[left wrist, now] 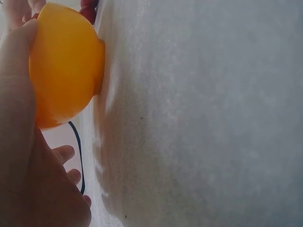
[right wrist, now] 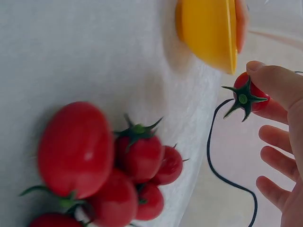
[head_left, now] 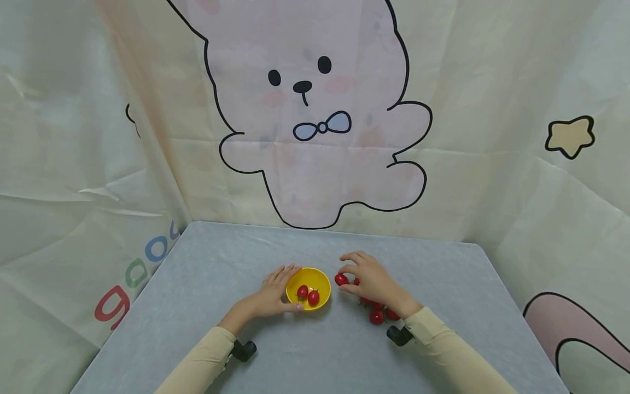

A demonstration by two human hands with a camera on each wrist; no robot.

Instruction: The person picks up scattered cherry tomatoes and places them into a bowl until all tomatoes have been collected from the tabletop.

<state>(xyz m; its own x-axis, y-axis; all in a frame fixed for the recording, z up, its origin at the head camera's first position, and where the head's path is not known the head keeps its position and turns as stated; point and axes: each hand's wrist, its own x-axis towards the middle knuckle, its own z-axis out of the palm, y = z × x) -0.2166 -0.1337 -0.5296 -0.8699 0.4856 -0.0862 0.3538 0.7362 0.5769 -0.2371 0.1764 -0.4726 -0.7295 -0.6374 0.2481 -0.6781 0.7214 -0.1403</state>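
A small yellow bowl (head_left: 313,277) stands upright on the cloth-covered table, with two red cherry tomatoes (head_left: 313,298) inside. My left hand (head_left: 268,296) holds the bowl by its left side, thumb at the near rim and fingers along the far side. Just right of the bowl, my right hand (head_left: 370,280) pinches one cherry tomato (right wrist: 258,92) between thumb and index finger; its green calyx shows in the right wrist view. The other right fingers are spread. Below that hand lies a cluster of cherry tomatoes (head_left: 377,317), partly hidden by the hand in the head view.
A grey-blue cloth (head_left: 315,355) covers the table. Behind it hangs a pale curtain (head_left: 472,191) printed with a cartoon bear, and similar curtains flank both sides. Each wrist carries a small black camera mount (head_left: 244,351).
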